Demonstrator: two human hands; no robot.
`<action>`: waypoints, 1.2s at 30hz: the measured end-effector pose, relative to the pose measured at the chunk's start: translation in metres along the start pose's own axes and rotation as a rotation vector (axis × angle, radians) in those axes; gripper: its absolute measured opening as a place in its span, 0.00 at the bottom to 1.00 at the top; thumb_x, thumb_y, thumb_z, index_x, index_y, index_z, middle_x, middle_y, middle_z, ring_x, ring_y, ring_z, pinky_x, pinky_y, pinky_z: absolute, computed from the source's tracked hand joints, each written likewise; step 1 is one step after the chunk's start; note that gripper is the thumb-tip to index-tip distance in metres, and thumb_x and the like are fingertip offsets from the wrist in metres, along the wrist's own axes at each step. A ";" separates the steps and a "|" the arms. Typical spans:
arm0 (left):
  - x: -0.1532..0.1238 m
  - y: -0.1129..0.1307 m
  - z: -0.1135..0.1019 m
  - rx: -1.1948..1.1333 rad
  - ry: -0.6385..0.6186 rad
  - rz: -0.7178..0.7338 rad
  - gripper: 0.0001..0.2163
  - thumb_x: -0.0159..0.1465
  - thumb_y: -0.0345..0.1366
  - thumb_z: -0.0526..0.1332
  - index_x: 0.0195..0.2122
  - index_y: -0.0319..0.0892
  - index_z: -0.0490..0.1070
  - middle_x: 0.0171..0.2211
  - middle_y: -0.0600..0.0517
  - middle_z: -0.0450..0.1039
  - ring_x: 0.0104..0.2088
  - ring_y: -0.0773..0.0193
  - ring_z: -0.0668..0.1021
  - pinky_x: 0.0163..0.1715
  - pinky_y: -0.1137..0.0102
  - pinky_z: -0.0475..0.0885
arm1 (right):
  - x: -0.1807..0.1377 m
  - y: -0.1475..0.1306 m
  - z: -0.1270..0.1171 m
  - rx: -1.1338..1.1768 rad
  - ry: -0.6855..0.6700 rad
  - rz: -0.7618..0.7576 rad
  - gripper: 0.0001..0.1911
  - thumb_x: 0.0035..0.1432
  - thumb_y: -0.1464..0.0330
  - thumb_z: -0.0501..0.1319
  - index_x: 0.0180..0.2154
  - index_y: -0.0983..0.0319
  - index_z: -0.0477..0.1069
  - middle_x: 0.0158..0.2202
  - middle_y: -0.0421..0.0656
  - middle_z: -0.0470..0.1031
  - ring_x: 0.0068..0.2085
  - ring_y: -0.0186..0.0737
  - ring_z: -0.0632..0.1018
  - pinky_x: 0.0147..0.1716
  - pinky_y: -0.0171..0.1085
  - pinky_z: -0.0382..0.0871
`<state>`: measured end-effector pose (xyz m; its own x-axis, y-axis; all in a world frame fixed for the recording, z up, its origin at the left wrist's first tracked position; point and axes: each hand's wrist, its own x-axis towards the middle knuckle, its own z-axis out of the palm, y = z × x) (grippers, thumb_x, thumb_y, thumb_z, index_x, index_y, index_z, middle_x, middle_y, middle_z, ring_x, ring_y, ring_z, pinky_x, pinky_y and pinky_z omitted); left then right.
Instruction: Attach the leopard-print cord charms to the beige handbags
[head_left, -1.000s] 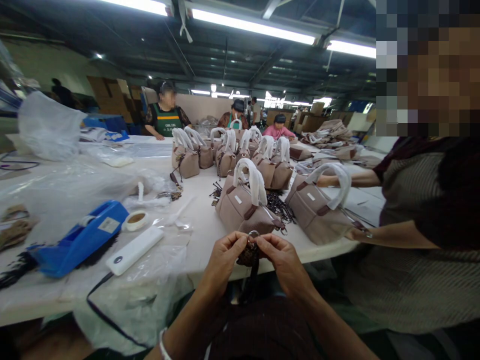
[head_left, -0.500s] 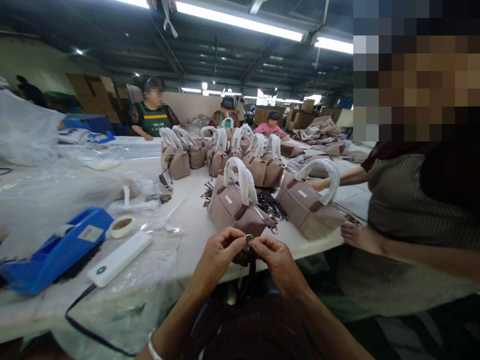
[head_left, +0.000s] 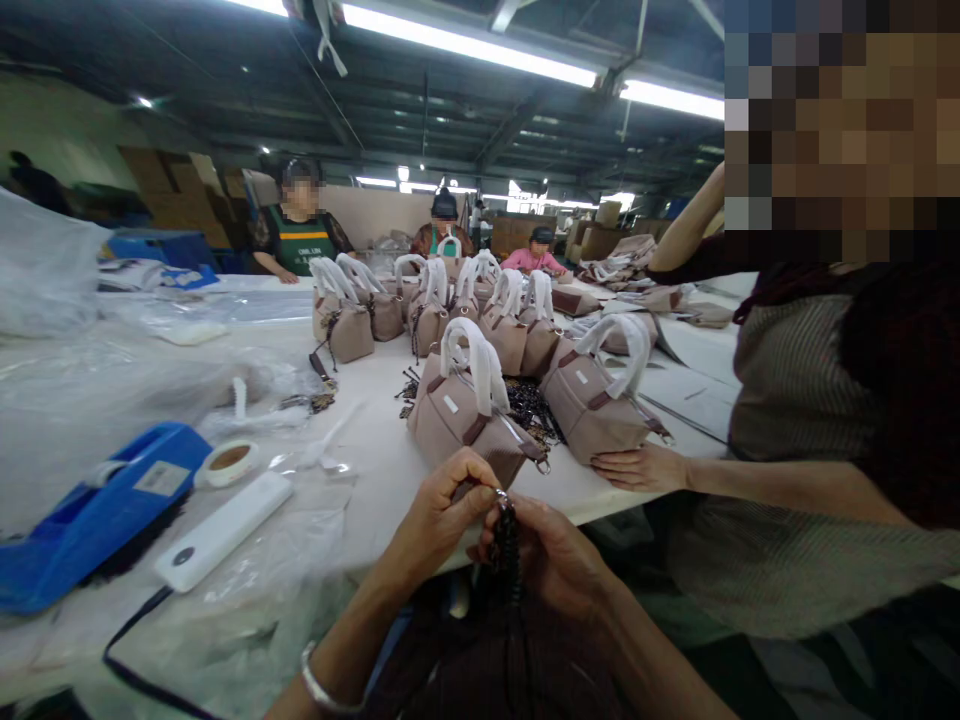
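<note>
Just off the table's front edge, my left hand [head_left: 448,510] pinches a small metal ring [head_left: 500,493] between thumb and fingertips. From the ring hangs a dark braided strap [head_left: 508,550], and my right hand [head_left: 559,555] is closed around its upper part. Some of the strap is hidden by the fingers. Right behind my hands stands a taupe handbag [head_left: 450,425] with white-wrapped handles and a metal ring at its side. A heap of dark braided cords [head_left: 531,408] lies between it and a second taupe handbag [head_left: 592,405].
Several similar handbags [head_left: 352,330] stand farther back. To the left lie a blue tape dispenser [head_left: 112,510], a tape roll [head_left: 227,463], a white corded device [head_left: 225,530] and plastic film [head_left: 135,390]. At right, a co-worker's hand [head_left: 637,468] rests near the table edge; other people sit opposite.
My hands have lowered slightly, and the dark braided strap now hangs in plain view below the ring. The co-worker at right has raised one arm and moved the other hand left beside the second handbag.
</note>
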<state>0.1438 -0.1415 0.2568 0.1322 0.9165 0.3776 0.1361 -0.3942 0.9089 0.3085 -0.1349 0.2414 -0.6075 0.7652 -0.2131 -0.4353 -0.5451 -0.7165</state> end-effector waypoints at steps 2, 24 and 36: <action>0.001 -0.005 -0.001 -0.008 -0.006 0.002 0.07 0.64 0.38 0.60 0.32 0.41 0.71 0.30 0.53 0.68 0.31 0.66 0.71 0.33 0.73 0.66 | 0.002 0.000 -0.001 -0.011 0.027 -0.021 0.16 0.51 0.58 0.69 0.29 0.67 0.76 0.26 0.43 0.76 0.28 0.36 0.77 0.36 0.37 0.69; 0.003 -0.011 0.016 -0.155 0.227 -0.262 0.15 0.56 0.48 0.63 0.27 0.41 0.69 0.21 0.57 0.67 0.23 0.66 0.70 0.25 0.73 0.67 | 0.012 0.000 0.011 -0.557 0.354 -0.555 0.18 0.56 0.55 0.64 0.30 0.65 0.74 0.25 0.40 0.72 0.27 0.31 0.70 0.26 0.30 0.65; 0.071 -0.033 -0.040 0.733 0.192 0.177 0.15 0.60 0.37 0.59 0.47 0.42 0.74 0.49 0.44 0.73 0.52 0.49 0.71 0.55 0.52 0.63 | 0.031 -0.025 0.019 -0.459 0.439 -0.491 0.18 0.54 0.53 0.63 0.30 0.64 0.72 0.22 0.38 0.71 0.21 0.31 0.69 0.20 0.30 0.63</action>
<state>0.1099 -0.0606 0.2611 0.0491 0.8051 0.5911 0.7519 -0.4194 0.5087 0.2880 -0.1043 0.2654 -0.0591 0.9980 0.0242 -0.2101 0.0112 -0.9776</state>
